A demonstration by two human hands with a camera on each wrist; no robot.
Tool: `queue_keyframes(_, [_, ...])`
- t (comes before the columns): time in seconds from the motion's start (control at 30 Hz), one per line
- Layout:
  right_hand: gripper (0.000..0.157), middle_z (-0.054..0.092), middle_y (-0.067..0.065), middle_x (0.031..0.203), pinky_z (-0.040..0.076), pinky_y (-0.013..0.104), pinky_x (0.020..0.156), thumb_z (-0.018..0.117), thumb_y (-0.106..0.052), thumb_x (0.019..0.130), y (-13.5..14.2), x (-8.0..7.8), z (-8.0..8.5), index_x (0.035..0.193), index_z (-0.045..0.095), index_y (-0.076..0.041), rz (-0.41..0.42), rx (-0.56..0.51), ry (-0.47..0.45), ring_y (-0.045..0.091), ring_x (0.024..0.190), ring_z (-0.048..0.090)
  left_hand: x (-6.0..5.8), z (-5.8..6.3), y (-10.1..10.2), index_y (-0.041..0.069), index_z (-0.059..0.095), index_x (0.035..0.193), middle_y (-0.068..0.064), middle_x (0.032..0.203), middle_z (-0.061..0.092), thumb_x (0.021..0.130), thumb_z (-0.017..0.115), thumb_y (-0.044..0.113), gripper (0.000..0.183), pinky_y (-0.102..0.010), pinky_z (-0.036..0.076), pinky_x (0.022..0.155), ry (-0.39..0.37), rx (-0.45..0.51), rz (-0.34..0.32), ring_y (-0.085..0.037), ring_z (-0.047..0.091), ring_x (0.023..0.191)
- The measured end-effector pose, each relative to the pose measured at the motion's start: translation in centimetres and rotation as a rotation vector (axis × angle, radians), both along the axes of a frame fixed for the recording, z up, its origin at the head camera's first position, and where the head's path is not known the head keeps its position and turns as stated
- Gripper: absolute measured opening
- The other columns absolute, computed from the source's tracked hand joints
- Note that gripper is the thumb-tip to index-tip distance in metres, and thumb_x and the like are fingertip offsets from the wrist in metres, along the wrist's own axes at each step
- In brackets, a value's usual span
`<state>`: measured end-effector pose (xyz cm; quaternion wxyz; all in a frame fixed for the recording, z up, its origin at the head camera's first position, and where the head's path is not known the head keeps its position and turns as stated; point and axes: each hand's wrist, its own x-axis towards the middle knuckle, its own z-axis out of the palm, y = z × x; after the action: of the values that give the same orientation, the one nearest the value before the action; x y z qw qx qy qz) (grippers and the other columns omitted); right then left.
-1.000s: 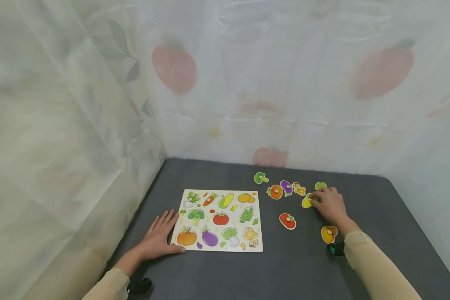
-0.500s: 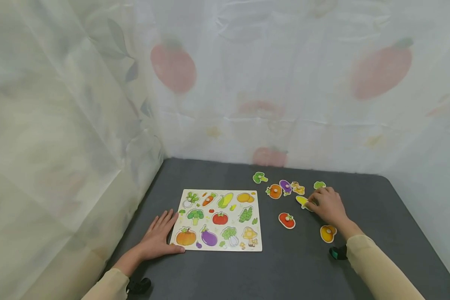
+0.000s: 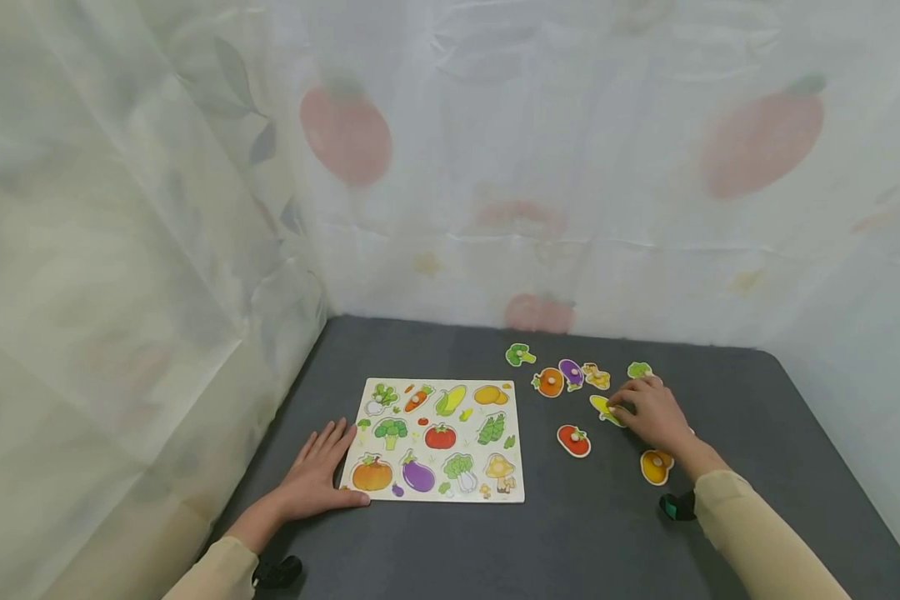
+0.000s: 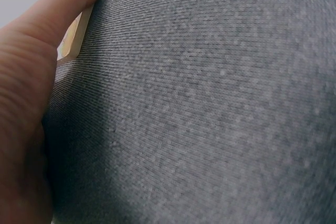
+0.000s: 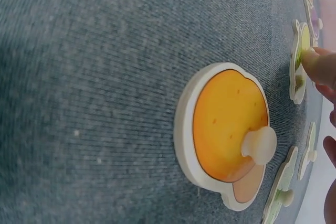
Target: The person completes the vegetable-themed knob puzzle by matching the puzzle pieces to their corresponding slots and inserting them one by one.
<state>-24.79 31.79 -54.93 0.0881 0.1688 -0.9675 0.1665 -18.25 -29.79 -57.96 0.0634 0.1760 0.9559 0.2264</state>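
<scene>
In the head view my right hand (image 3: 651, 412) is over a yellow corn puzzle piece (image 3: 603, 407) lying at the right. Thumb and fingertips pinch the piece near its middle, where they hide its knob; the right wrist view shows the fingertips (image 5: 319, 67) right on the corn. My left hand (image 3: 317, 473) lies along the left side of the white vegetable puzzle board (image 3: 457, 492), fingers spread and straight. Its thumb rests at the board's near left corner, seen close up in the left wrist view.
Knobbed puzzle pieces lie around the right hand: a tomato (image 3: 572, 442), a potato (image 3: 655, 468), an orange pumpkin (image 3: 547, 382), an eggplant (image 3: 570, 372), mushrooms (image 3: 596, 377), a broccoli (image 3: 520, 355) and a leafy green one (image 3: 637, 369). A patterned curtain (image 3: 435, 200) hangs behind the grey table (image 3: 450, 554).
The corn piece has turned and shifted a little left under my right hand's fingers. The left hand and the board stay in place.
</scene>
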Motion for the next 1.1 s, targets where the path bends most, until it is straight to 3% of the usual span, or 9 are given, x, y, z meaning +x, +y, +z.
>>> queue_keyframes(0.2, [0.006,0.067,0.011,0.111,0.038,0.067,0.098,0.077,-0.021,0.093,0.11,-0.24,-0.33,0.095,0.079,-0.016,0.036,-0.008,0.004,0.040,0.115,0.050,-0.04,-0.07,-0.02,0.010,0.023,0.164,-0.017,0.169,0.015,0.072,0.074,0.078,0.126,-0.062,0.004,0.120,0.006,0.000,0.000,-0.040,0.009,0.155])
queue_keyframes(0.43, [0.010,0.067,0.010,0.109,0.040,0.063,0.098,0.082,-0.027,0.090,-0.24,-0.12,-0.24,0.085,0.075,-0.022,0.015,-0.054,-0.006,0.038,0.112,0.050,-0.06,-0.04,0.03,0.009,0.023,0.164,-0.017,0.169,0.015,0.072,0.075,0.078,0.126,-0.062,0.003,0.120,0.001,-0.001,0.002,-0.040,0.009,0.155])
queue_keyframes(0.73, [0.004,0.068,0.009,0.109,0.039,0.065,0.099,0.080,-0.022,0.091,-0.12,0.07,-0.30,0.093,0.080,-0.019,0.025,-0.061,-0.018,0.041,0.116,0.050,0.07,0.25,0.15,0.008,0.024,0.164,-0.019,0.169,0.016,0.072,0.076,0.077,0.126,-0.063,0.005,0.120,0.006,0.007,-0.004,-0.042,0.011,0.154])
queue_keyframes(1.1, [0.007,0.068,0.009,0.107,0.042,0.060,0.095,0.080,-0.022,0.091,-0.13,-0.02,-0.54,0.093,0.079,-0.015,0.068,-0.032,0.042,0.035,0.108,0.053,0.01,0.07,0.05,0.009,0.023,0.164,-0.018,0.169,0.015,0.072,0.076,0.077,0.126,-0.063,0.004,0.120,-0.004,0.001,0.002,-0.041,0.009,0.155])
